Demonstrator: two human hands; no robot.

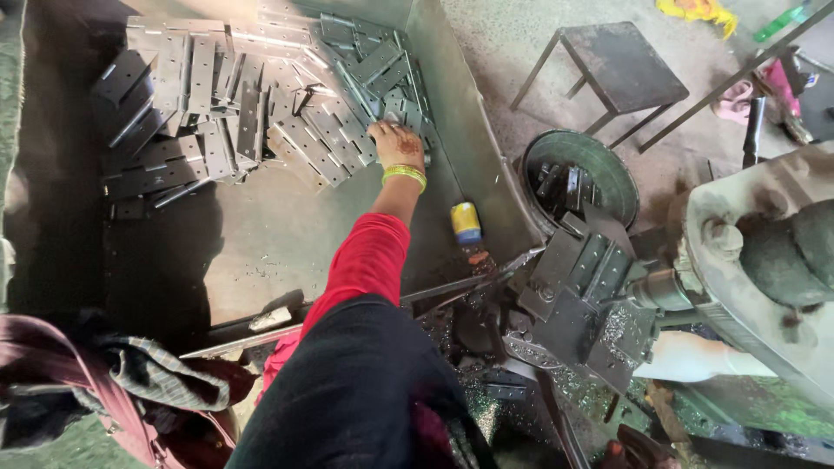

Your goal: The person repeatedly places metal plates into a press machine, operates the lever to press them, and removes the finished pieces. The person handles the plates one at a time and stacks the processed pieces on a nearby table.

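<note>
Fingers of the left hand: curled down, tips pressed onto the near edge of the pile of grey hinge plates. The back of the hand hides the tips, so can't tell if they've closed round a plate or just rest on top. Not spread flat, not a fist.

Step, by my read: reaching in to pick a plate off the pile, contact made, nothing lifted clear. The plates overlap and lie at all angles, so a clean lift would call for pinching one by its edge and sliding it free of its neighbours.

Wrist: yellow-green bangle, red sleeve behind it, arm stretched well forward.

The pile fills the far half of a big sheet-metal bin; the near floor of the bin is mostly bare. A small yellow-and-blue container stands near the bin's right wall, close beside the forearm.

Right hand: not in view.

Further right: more plates on the fixture of a grimy machine, swarf around it, a round pan with a few plates, and a dark metal stool beyond.
</note>
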